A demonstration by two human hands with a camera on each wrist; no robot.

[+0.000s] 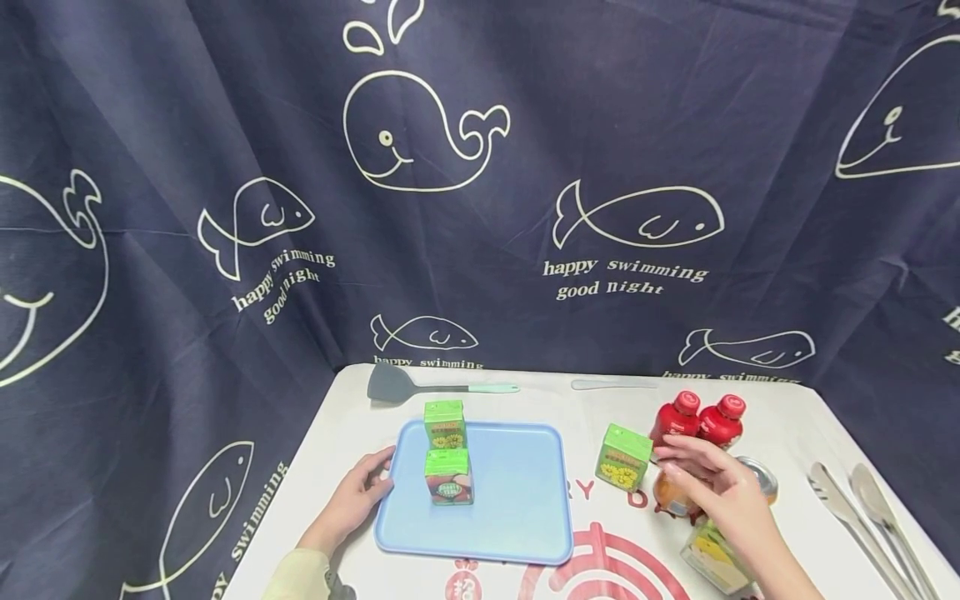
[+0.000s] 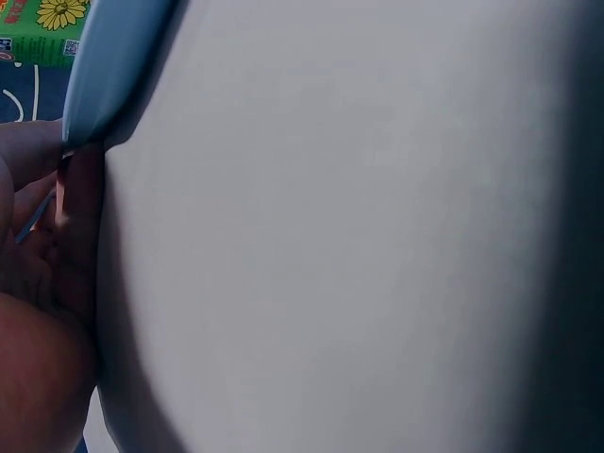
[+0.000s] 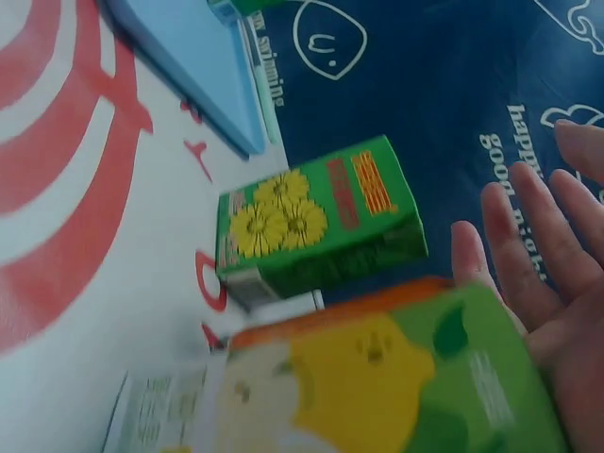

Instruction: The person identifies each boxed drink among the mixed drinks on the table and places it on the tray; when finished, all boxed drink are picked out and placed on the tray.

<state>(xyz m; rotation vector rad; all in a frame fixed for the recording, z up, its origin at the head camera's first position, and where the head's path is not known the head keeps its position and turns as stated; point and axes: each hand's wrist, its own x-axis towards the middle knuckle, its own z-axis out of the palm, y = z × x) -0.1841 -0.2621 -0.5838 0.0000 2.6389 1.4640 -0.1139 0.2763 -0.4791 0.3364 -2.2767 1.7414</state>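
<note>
My left hand (image 1: pixel 352 496) grips the left rim of a blue tray (image 1: pixel 517 492), thumb and fingers at its edge. On the tray stand two green drink cartons, one with yellow flowers (image 1: pixel 446 427) behind one with a dark-red front (image 1: pixel 450 479). My right hand (image 1: pixel 723 492) has its fingers extended and holds nothing. It hovers over a group of packages right of the tray. Nearest are an orange container (image 1: pixel 672 497), partly hidden by the hand, and a yellow-and-green package (image 3: pixel 377 377). Left of the hand stands another flowered green carton (image 1: pixel 624 458).
Two red bottles (image 1: pixel 676 419) and a silver-topped can (image 1: pixel 759 477) stand around the right hand. Metal cutlery (image 1: pixel 862 517) lies at the right edge. A spatula (image 1: pixel 393 385) and a pale utensil (image 1: pixel 611 384) lie along the back, before a dark blue curtain (image 1: pixel 465 250).
</note>
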